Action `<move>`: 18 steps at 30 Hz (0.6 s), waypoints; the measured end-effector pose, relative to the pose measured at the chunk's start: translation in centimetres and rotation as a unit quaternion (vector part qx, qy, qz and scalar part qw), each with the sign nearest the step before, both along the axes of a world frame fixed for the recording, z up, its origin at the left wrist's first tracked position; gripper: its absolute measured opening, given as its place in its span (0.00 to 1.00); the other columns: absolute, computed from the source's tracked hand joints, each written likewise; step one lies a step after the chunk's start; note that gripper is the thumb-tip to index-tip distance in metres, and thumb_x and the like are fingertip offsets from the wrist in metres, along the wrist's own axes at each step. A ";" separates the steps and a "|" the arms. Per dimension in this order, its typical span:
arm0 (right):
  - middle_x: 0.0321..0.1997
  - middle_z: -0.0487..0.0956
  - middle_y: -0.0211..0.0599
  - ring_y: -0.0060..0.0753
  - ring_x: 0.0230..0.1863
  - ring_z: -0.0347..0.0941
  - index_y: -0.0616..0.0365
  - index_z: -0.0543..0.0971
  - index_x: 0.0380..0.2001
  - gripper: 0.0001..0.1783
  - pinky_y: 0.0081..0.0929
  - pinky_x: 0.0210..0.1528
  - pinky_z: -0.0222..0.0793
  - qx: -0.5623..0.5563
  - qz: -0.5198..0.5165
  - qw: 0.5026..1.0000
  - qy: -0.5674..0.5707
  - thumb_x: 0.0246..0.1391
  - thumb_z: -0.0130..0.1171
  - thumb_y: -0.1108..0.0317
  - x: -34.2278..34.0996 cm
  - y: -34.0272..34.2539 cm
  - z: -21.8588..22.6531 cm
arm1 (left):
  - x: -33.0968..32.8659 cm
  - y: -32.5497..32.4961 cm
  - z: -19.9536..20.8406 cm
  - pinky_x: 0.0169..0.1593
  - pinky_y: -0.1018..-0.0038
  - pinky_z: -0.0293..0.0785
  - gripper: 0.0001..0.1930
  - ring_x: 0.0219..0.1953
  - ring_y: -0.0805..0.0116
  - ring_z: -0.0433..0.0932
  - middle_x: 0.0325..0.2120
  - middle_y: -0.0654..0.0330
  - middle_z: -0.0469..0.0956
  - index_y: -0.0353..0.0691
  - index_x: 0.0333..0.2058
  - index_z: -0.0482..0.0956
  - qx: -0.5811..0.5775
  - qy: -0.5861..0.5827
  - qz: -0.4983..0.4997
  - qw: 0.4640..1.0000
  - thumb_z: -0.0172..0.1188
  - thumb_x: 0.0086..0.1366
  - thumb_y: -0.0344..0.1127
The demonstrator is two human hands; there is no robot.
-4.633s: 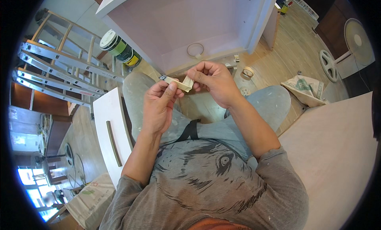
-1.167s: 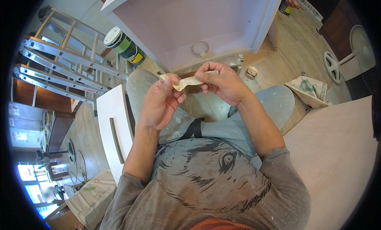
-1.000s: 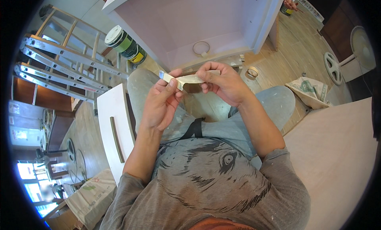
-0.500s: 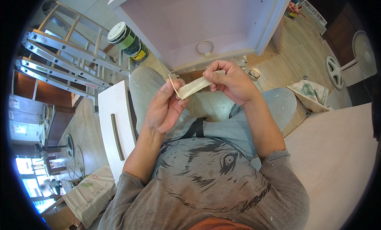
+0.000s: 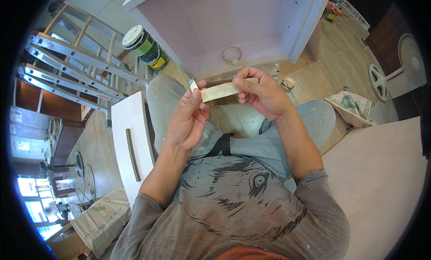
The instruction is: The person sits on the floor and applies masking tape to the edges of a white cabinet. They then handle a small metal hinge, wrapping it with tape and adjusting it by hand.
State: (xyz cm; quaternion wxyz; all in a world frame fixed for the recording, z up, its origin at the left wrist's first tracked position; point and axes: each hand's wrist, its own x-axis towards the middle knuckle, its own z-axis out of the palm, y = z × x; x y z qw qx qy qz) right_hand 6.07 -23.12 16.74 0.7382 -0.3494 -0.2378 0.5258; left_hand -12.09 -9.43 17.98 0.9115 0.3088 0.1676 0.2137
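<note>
Through my head camera, I see the left hand (image 5: 186, 121) pinching a narrow pale piece with a dark tip (image 5: 193, 84) between thumb and fingers. The right hand (image 5: 265, 94) grasps the far-right end of a cream tape strip (image 5: 221, 92), which spans the gap between both hands, its left end at the left fingers; I can't tell whether strip and piece are joined. Below the hands are the person's knees. Just beyond the right hand, a tape roll (image 5: 292, 82) lies on the floor (image 5: 310, 78). Farther, I see an open white cabinet (image 5: 251, 31), a bucket (image 5: 146, 49) at its left and ladders (image 5: 83, 53) farther left. A standing fan (image 5: 411, 55) is far right.
</note>
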 end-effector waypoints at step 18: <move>0.36 0.71 0.27 0.22 0.37 0.68 0.62 0.74 0.51 0.31 0.27 0.47 0.72 0.138 0.117 0.979 0.093 0.67 0.51 0.41 2.0 -0.5 -0.3 | 0.1 1.3 0.2 0.43 0.77 0.77 0.15 0.38 0.74 0.77 0.37 0.66 0.77 0.42 0.40 0.78 -0.007 -0.073 -0.046 0.996 0.55 0.73 0.48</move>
